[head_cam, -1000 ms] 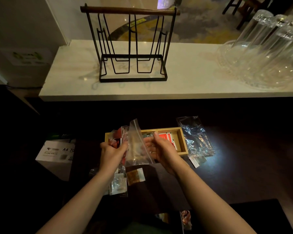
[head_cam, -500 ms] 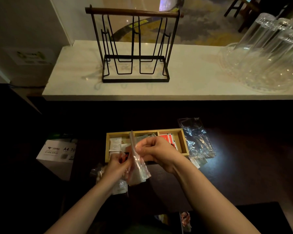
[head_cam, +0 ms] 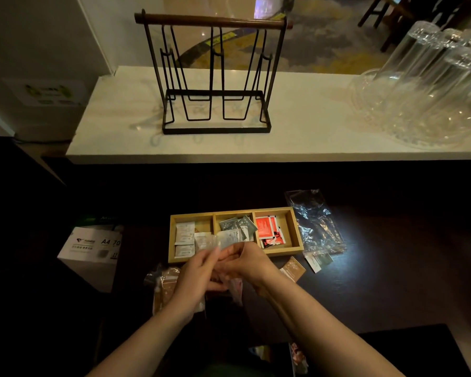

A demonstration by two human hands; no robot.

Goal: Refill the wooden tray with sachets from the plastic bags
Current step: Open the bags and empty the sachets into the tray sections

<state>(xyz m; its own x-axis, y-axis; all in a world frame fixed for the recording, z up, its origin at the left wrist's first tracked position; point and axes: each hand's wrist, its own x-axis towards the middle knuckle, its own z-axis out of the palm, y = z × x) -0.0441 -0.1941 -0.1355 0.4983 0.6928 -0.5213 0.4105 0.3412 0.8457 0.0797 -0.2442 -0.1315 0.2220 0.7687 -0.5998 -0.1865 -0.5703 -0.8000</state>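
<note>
On a dark desk (head_cam: 378, 289) below a pale marble ledge, the three-compartment wooden tray (head_cam: 294, 229) holds white, grey-green and red sachets. Just in front of it, the left hand (head_cam: 196, 278) and right hand (head_cam: 245, 263) meet, both pinching a clear plastic bag (head_cam: 226, 239) over the tray's near edge. A crumpled clear bag (head_cam: 317, 221) lies right of the tray; a brown sachet (head_cam: 294, 269) lies near it.

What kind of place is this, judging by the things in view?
Probably a hotel or café service counter: upturned drinking glasses on a marble-look counter, and a wooden tray sorted with drink sachets.
</note>
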